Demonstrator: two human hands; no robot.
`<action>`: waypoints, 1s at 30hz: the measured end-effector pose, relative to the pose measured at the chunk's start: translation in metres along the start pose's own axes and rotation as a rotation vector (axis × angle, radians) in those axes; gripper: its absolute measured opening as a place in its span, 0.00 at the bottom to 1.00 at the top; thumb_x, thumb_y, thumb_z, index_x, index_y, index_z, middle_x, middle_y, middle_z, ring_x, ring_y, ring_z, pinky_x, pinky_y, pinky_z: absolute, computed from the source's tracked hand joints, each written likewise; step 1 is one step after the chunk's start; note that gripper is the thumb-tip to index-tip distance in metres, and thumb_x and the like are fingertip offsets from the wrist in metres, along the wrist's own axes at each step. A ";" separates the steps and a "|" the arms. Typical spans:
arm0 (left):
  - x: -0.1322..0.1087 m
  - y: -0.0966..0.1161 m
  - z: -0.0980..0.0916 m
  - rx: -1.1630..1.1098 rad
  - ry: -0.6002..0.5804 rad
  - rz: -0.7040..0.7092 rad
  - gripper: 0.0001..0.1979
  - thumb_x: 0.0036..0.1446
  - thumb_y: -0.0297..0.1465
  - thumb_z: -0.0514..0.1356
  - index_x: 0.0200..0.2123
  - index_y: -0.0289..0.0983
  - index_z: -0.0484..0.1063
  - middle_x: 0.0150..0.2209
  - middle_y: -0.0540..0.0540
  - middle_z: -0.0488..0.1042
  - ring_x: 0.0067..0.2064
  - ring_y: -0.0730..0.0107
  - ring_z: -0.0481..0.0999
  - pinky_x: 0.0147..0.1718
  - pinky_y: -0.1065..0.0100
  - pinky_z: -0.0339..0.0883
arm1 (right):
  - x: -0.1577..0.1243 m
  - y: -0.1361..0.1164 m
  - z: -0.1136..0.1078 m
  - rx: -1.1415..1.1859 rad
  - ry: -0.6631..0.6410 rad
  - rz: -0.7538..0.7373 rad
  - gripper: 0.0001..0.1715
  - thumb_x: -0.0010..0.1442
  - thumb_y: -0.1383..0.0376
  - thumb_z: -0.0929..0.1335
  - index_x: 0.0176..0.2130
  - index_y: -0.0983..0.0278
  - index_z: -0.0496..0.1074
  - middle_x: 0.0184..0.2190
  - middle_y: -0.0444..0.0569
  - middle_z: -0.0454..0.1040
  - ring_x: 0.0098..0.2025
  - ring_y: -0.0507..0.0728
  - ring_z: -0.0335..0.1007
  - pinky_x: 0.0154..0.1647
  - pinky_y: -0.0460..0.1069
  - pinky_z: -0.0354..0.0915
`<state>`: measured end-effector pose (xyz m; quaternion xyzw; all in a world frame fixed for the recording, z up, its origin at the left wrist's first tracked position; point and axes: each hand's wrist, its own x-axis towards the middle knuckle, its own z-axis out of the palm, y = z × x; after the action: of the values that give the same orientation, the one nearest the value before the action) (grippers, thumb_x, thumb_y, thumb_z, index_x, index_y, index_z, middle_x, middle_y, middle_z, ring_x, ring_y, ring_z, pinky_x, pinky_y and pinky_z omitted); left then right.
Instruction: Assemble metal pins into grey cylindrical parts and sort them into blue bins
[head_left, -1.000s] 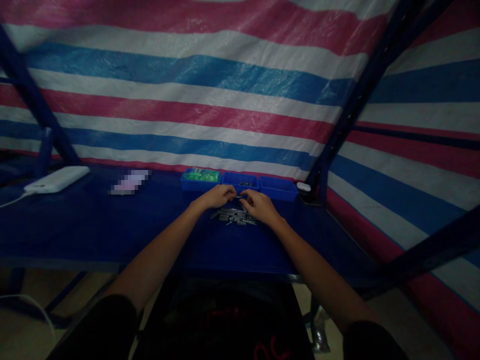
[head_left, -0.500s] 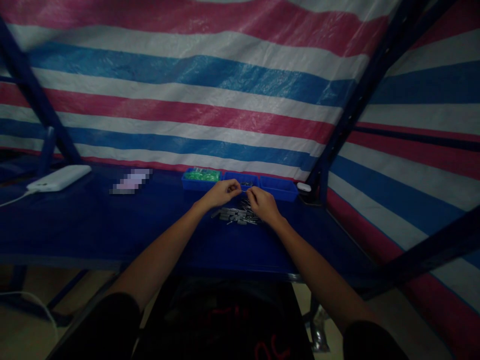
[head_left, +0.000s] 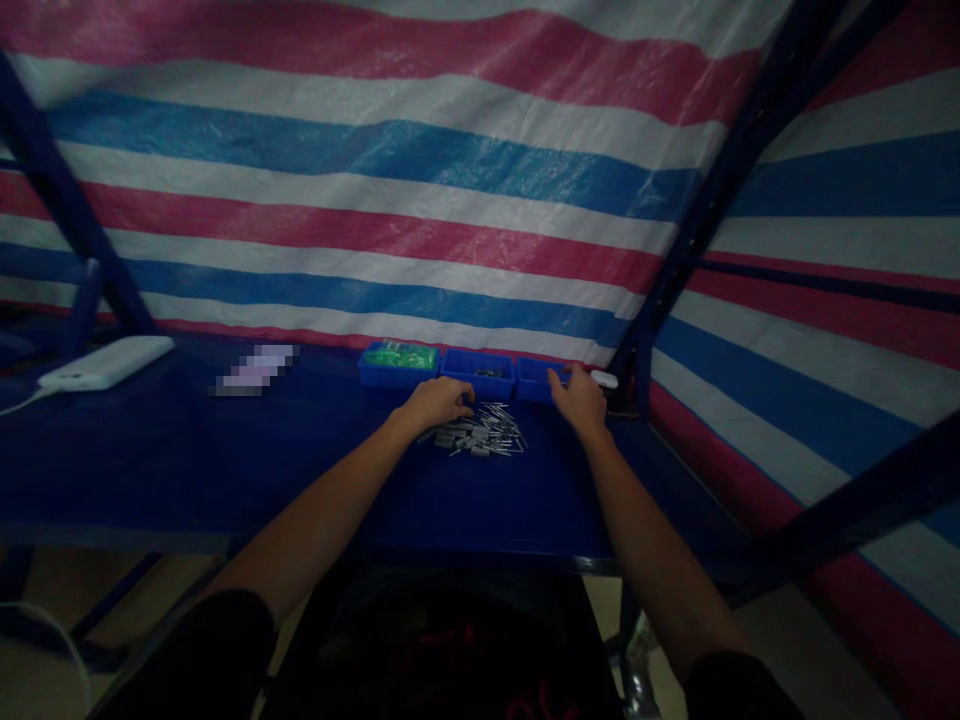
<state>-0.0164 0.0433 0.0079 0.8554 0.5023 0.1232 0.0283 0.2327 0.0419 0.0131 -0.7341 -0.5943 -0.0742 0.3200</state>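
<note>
Slender, shiny metal rods (head_left: 508,432) were heaped loosely on the blue surface (head_left: 480,510), strewn at many angles and bunched toward the right. Short grey pieces (head_left: 480,451) were mixed among them, mostly left and front. Behind, to the right, a blue bin (head_left: 532,383) was set upright, partly hidden.

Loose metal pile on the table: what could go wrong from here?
The left hand is right at the edge of the metal pile, so a careless sweep might scatter loose pieces across the table.
Thin rods and short grey pieces lie jumbled together, so lifting one could drag others along.
The right hand is at the right blue tray, close to a small white item, which it might nudge.
</note>
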 end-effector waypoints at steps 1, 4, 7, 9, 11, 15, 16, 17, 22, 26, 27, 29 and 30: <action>0.001 -0.001 0.000 0.022 -0.001 -0.001 0.13 0.49 0.38 0.58 0.39 0.45 0.72 0.36 0.51 0.76 0.35 0.67 0.73 0.30 0.72 0.60 | -0.002 0.001 0.001 0.019 -0.021 -0.007 0.26 0.58 0.50 0.58 0.45 0.66 0.66 0.36 0.55 0.73 0.38 0.59 0.69 0.36 0.49 0.59; 0.004 -0.007 0.001 0.035 -0.071 0.081 0.12 0.52 0.34 0.55 0.39 0.44 0.73 0.38 0.49 0.75 0.37 0.68 0.72 0.34 0.71 0.61 | -0.010 -0.009 0.004 0.088 -0.054 -0.084 0.25 0.59 0.51 0.57 0.44 0.65 0.66 0.35 0.53 0.73 0.37 0.58 0.69 0.35 0.48 0.59; 0.003 -0.014 0.000 -0.025 -0.123 0.212 0.13 0.53 0.30 0.53 0.40 0.42 0.74 0.40 0.48 0.75 0.38 0.70 0.72 0.37 0.72 0.60 | -0.020 -0.024 0.007 0.137 -0.091 -0.196 0.22 0.59 0.52 0.58 0.43 0.64 0.67 0.33 0.50 0.73 0.34 0.55 0.69 0.34 0.47 0.59; 0.002 -0.017 0.000 -0.089 -0.134 0.239 0.14 0.53 0.30 0.52 0.41 0.40 0.73 0.39 0.47 0.75 0.37 0.71 0.71 0.37 0.74 0.61 | -0.026 -0.034 0.008 0.156 -0.122 -0.258 0.21 0.59 0.52 0.58 0.42 0.63 0.67 0.31 0.49 0.73 0.32 0.54 0.68 0.32 0.46 0.58; 0.000 -0.017 0.000 -0.149 -0.142 0.221 0.14 0.51 0.31 0.54 0.41 0.40 0.73 0.36 0.47 0.76 0.34 0.72 0.71 0.33 0.75 0.61 | -0.031 -0.040 0.010 0.169 -0.149 -0.314 0.20 0.59 0.52 0.59 0.41 0.63 0.68 0.30 0.48 0.73 0.30 0.53 0.68 0.29 0.45 0.57; 0.001 -0.015 0.003 -0.148 -0.102 0.177 0.09 0.46 0.33 0.59 0.34 0.42 0.74 0.30 0.49 0.75 0.30 0.71 0.70 0.27 0.74 0.58 | -0.037 -0.045 0.012 0.179 -0.175 -0.416 0.20 0.59 0.53 0.59 0.40 0.63 0.69 0.28 0.46 0.72 0.28 0.52 0.67 0.28 0.45 0.55; 0.001 -0.015 0.004 -0.138 -0.086 0.175 0.08 0.46 0.32 0.59 0.32 0.41 0.74 0.30 0.49 0.74 0.30 0.71 0.70 0.27 0.74 0.58 | -0.038 -0.046 0.013 0.180 -0.181 -0.433 0.19 0.59 0.53 0.59 0.40 0.63 0.69 0.28 0.47 0.72 0.28 0.52 0.66 0.28 0.45 0.55; 0.001 -0.014 0.004 -0.134 -0.073 0.171 0.06 0.46 0.31 0.59 0.30 0.41 0.74 0.30 0.49 0.74 0.30 0.71 0.69 0.28 0.74 0.58 | -0.038 -0.046 0.013 0.182 -0.191 -0.448 0.19 0.59 0.53 0.59 0.40 0.63 0.69 0.28 0.47 0.72 0.28 0.52 0.66 0.28 0.45 0.55; -0.003 -0.013 -0.006 -0.189 -0.065 0.108 0.07 0.51 0.28 0.53 0.30 0.38 0.71 0.28 0.49 0.73 0.28 0.72 0.69 0.28 0.73 0.58 | -0.044 -0.051 0.011 0.226 -0.271 -0.567 0.17 0.58 0.56 0.62 0.43 0.63 0.68 0.26 0.44 0.70 0.27 0.51 0.65 0.28 0.45 0.56; -0.007 -0.011 -0.014 -0.309 -0.038 0.114 0.11 0.55 0.29 0.48 0.29 0.36 0.69 0.28 0.48 0.73 0.29 0.73 0.69 0.29 0.73 0.59 | -0.054 -0.061 0.008 0.225 -0.286 -0.687 0.14 0.57 0.60 0.64 0.43 0.62 0.67 0.29 0.44 0.71 0.29 0.51 0.65 0.28 0.44 0.55; -0.007 -0.009 -0.014 -0.341 -0.024 0.117 0.12 0.56 0.29 0.47 0.28 0.35 0.69 0.28 0.48 0.73 0.29 0.72 0.70 0.30 0.73 0.60 | -0.056 -0.064 0.007 0.211 -0.269 -0.705 0.12 0.57 0.61 0.64 0.42 0.62 0.67 0.30 0.45 0.72 0.29 0.51 0.65 0.29 0.44 0.54; -0.006 -0.005 -0.014 -0.388 0.012 0.115 0.14 0.58 0.32 0.46 0.28 0.35 0.68 0.28 0.47 0.73 0.30 0.72 0.70 0.32 0.72 0.61 | -0.059 -0.067 0.007 0.181 -0.216 -0.716 0.09 0.59 0.63 0.62 0.39 0.62 0.68 0.31 0.46 0.72 0.31 0.52 0.66 0.30 0.45 0.54; -0.006 -0.003 -0.013 -0.398 0.031 0.113 0.14 0.58 0.33 0.46 0.28 0.34 0.68 0.27 0.47 0.72 0.30 0.72 0.70 0.31 0.72 0.62 | -0.059 -0.067 0.007 0.168 -0.189 -0.711 0.09 0.59 0.63 0.61 0.38 0.62 0.68 0.32 0.46 0.73 0.33 0.52 0.67 0.31 0.45 0.54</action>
<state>-0.0252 0.0386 0.0189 0.8578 0.4195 0.2347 0.1821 0.1522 0.0032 0.0039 -0.4565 -0.8431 -0.0635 0.2771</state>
